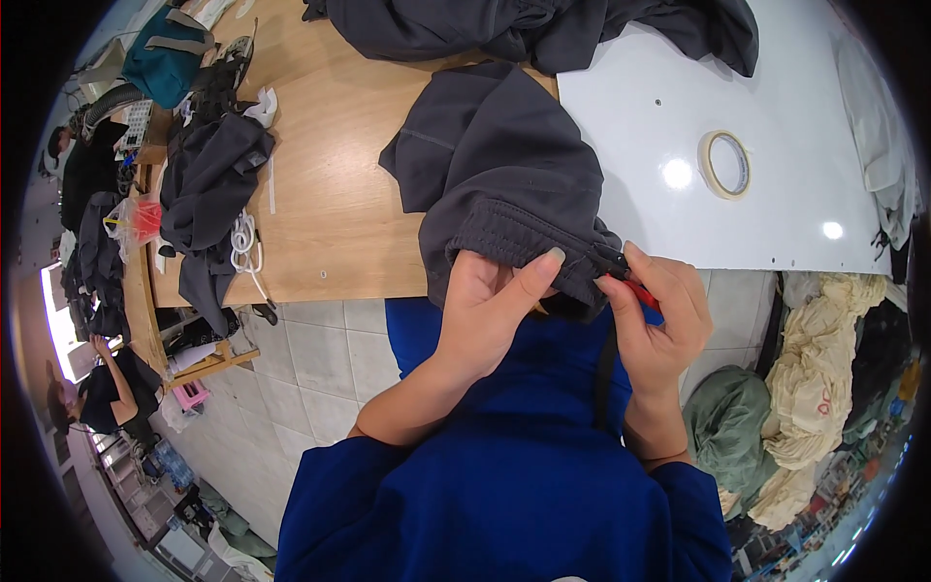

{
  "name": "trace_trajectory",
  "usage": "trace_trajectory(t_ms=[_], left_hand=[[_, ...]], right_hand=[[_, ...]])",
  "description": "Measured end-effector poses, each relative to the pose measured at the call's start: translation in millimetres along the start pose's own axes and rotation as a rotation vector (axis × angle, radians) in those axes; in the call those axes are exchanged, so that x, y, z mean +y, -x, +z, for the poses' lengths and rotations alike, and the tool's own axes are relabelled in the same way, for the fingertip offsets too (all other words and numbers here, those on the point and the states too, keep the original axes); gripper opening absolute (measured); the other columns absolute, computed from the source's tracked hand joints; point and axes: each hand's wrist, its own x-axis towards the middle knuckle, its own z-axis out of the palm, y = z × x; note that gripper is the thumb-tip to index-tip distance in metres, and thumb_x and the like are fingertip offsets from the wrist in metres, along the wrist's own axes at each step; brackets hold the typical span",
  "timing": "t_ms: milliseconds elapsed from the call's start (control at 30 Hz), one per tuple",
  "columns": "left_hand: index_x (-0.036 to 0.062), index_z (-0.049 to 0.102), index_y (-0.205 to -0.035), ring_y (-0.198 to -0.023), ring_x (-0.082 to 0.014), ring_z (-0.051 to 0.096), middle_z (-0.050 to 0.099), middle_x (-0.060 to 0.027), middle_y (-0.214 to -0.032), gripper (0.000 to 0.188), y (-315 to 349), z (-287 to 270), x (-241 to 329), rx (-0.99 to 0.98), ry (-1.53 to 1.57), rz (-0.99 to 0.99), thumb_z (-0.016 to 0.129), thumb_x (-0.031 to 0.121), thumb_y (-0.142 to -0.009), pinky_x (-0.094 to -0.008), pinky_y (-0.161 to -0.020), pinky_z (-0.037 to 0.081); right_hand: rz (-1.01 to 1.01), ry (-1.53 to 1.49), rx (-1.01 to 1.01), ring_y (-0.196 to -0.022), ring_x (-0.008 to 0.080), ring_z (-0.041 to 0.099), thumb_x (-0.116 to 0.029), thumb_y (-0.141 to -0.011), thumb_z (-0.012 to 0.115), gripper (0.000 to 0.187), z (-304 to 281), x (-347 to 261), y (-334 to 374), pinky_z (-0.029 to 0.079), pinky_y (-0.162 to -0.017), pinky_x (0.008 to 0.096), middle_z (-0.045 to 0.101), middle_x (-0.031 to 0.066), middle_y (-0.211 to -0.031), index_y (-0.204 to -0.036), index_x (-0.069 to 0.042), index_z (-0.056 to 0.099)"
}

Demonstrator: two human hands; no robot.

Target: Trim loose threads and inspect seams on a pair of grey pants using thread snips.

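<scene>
A dark grey garment (504,145) with a gathered, stitched elastic waistband (519,228) lies over the table's front edge. My left hand (495,310) is closed on the waistband, with the thumb on top and the other fingers partly hidden inside the opening. At the band's right end, my right hand (664,306) pinches a small red-handled tool (644,294) with a dark tip. That tip meets the fabric; the tool looks like thread snips, but its full shape is hidden by the fingers.
More dark grey garments (427,24) lie at the back. A tape roll (725,165) rests on the white board (640,116). Dark cloth (208,184) and a white cord (246,242) sit at left. Cream and green fabric bundles (810,378) stand at right. Other people (112,388) are at far left.
</scene>
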Motion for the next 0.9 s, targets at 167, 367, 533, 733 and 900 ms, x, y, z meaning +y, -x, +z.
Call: trace_trajectory(t_ms=[167, 367, 533, 733, 900], left_hand=[[-0.0013, 0.038, -0.126, -0.106, -0.0224, 0.057, 0.053, -0.0155, -0.119, 0.037, 0.3, 0.8, 1.0, -0.007, 0.024, -0.011, 0.049, 0.005, -0.092, -0.0363, -0.088, 0.05], [-0.0006, 0.039, -0.126, -0.105, -0.0224, 0.057, 0.054, -0.0148, -0.118, 0.035, 0.9, 0.6, -1.3, 0.003, 0.032, -0.011, 0.048, 0.006, -0.092, -0.0366, -0.088, 0.05], [-0.0004, 0.039, -0.126, -0.107, -0.0218, 0.056, 0.053, -0.0143, -0.12, 0.035, 0.3, -0.9, -0.2, 0.009, 0.043, -0.036, 0.048, 0.006, -0.093, -0.036, -0.09, 0.048], [-0.0007, 0.039, -0.127, -0.11, -0.0205, 0.054, 0.052, -0.0137, -0.121, 0.036, -0.9, 0.6, 1.3, 0.022, 0.068, -0.029, 0.049, 0.005, -0.092, -0.0346, -0.093, 0.045], [-0.0007, 0.039, -0.126, -0.109, -0.0199, 0.054, 0.053, -0.0131, -0.121, 0.036, -1.1, -0.6, -0.2, 0.016, 0.079, -0.014, 0.049, 0.004, -0.092, -0.0339, -0.094, 0.044]], right_hand=[[0.064, -0.07, -0.007, -0.061, 0.0177, 0.055, -0.007, -0.059, 0.08, 0.038, 1.6, 2.0, 1.0, 0.042, -0.057, 0.0249, 0.062, 0.0067, -0.075, -0.095, -0.004, 0.068], [-0.07, -0.281, -0.108, -0.062, 0.018, 0.055, -0.009, -0.058, 0.081, 0.04, 0.9, 10.5, 5.4, 0.043, -0.056, 0.0249, 0.063, 0.0082, -0.077, -0.095, -0.003, 0.068], [0.102, -0.378, -0.018, -0.063, 0.0158, 0.055, -0.008, -0.059, 0.081, 0.039, 0.0, 8.6, 9.9, 0.043, -0.057, 0.023, 0.063, 0.008, -0.076, -0.096, -0.003, 0.068], [0.043, -0.164, -0.009, -0.061, 0.0158, 0.054, -0.008, -0.059, 0.08, 0.038, -0.5, 9.9, 4.5, 0.042, -0.054, 0.0237, 0.061, 0.0064, -0.074, -0.095, -0.004, 0.069], [-0.077, 0.003, -0.008, -0.057, 0.0166, 0.051, -0.011, -0.057, 0.081, 0.038, -2.3, 7.7, 1.0, 0.038, -0.05, 0.0257, 0.061, 0.0047, -0.073, -0.093, -0.006, 0.07]])
